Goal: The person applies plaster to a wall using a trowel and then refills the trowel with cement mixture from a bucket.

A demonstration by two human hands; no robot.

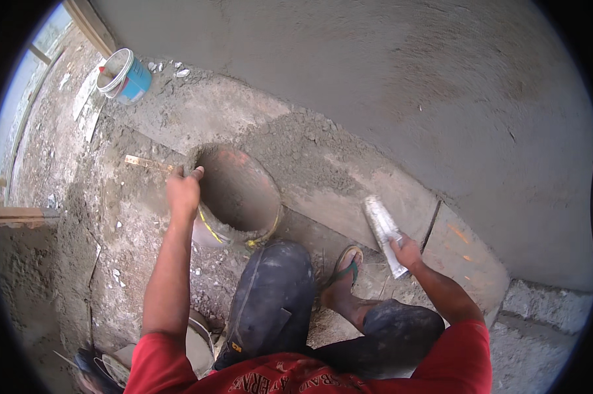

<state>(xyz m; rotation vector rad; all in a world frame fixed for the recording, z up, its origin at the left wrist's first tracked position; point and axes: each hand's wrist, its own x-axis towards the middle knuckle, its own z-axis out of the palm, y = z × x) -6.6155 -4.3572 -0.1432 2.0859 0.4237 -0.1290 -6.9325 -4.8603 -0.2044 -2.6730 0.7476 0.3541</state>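
My left hand (183, 190) is closed on the rim of a large mortar-smeared bucket (254, 187), which tips so that its mouth faces up toward me. The inside wall is coated grey, and a yellow cord handle (268, 235) hangs along its near side. In my right hand (407, 251) is a steel plastering trowel (380, 220), its long pale blade angled away from me over the boards. The fingers wrap round it and hide its handle. Beyond the bucket, crumbly grey mortar (303, 148) is spread on the boards.
A freshly plastered grey wall (375, 59) rises along the far and right side. A blue-and-white pail (131, 82) with a red-handled tool stands at the far left. A flat wooden strip (149, 162) lies beside the bucket. Another bucket (198, 341) is behind my left arm.
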